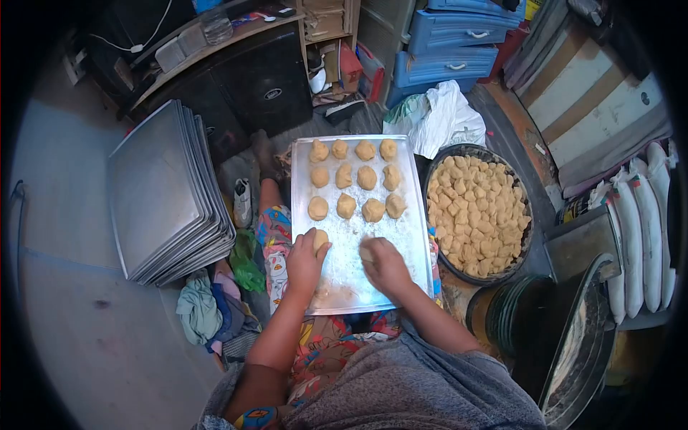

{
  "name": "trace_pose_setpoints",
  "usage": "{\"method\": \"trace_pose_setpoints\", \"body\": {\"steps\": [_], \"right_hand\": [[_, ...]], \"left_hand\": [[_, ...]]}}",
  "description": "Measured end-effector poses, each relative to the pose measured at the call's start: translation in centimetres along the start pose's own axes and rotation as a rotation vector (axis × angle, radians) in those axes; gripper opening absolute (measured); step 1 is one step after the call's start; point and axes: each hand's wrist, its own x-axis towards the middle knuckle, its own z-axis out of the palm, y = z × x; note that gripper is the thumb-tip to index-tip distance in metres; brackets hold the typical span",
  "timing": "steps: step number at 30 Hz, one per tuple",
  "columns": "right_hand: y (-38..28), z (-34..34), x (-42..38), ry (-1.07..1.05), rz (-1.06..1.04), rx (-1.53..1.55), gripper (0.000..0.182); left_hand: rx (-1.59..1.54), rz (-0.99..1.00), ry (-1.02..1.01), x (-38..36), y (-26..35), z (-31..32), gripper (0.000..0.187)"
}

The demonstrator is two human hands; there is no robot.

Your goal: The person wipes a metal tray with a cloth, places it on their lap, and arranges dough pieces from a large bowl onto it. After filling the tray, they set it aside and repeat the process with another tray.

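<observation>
A metal tray (358, 247) lies across the lap, with three rows of dough balls (366, 178) on its far part. My left hand (306, 259) is closed round a dough ball (320, 239) near the tray's left edge, below the third row. To the right, my right hand (385, 265) is curled low over the tray, its fingers slightly blurred round a pale piece that looks like dough. A round black basin (529, 240) right of the tray holds many dough pieces (479, 215).
A stack of metal trays (161, 193) leans at the left. Cloths (201, 308) lie below it. White plastic bags (448, 115) sit behind the basin, near blue drawers (451, 64). A large dark pan (573, 344) stands at the lower right.
</observation>
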Motion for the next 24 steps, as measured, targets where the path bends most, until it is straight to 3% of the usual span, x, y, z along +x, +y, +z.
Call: {"method": "trace_pose_setpoints", "body": {"steps": [2, 5, 7, 11, 13, 15, 17, 21, 24], "right_hand": [[-1.0, 1.8, 2.0, 0.043, -0.015, 0.1, 0.036], [-0.8, 4.2, 3.6, 0.07, -0.06, 0.149, 0.038], [-0.7, 4.9, 4.1, 0.064, -0.107, 0.055, 0.04], [-1.5, 2.5, 3.1, 0.008, -0.082, 0.076, 0.042], [-1.6, 1.2, 2.4, 0.148, -0.146, -0.012, 0.045], [-0.9, -0.1, 1.6, 0.159, -0.115, 0.004, 0.038], [0.0, -1.3, 0.5, 0.024, 0.077, 0.167, 0.029], [-0.1, -4.5, -2.4, -0.063, 0.189, 0.187, 0.025], [-0.5, -5.0, -4.1, -0.13, 0.184, 0.148, 0.026]], "left_hand": [[0.0, -0.006, 0.043, 0.5, 0.3, 0.0, 0.048], [0.069, -0.034, -0.122, 0.8, 0.1, -0.7, 0.047], [0.0, 0.062, -0.095, 0.6, -0.4, -0.9, 0.046], [-0.027, 0.033, -0.195, 0.3, -0.6, -1.3, 0.046], [-0.004, 0.002, -0.126, 0.5, 0.0, -1.3, 0.051], [0.008, -0.003, -0.128, 0.6, 0.7, -1.2, 0.052], [0.188, 0.202, -0.03, 0.7, 1.3, -1.1, 0.054], [0.236, 0.272, -0.215, 0.0, 1.2, 1.1, 0.043], [0.287, 0.268, -0.221, -0.2, 1.2, 1.7, 0.046]]}}
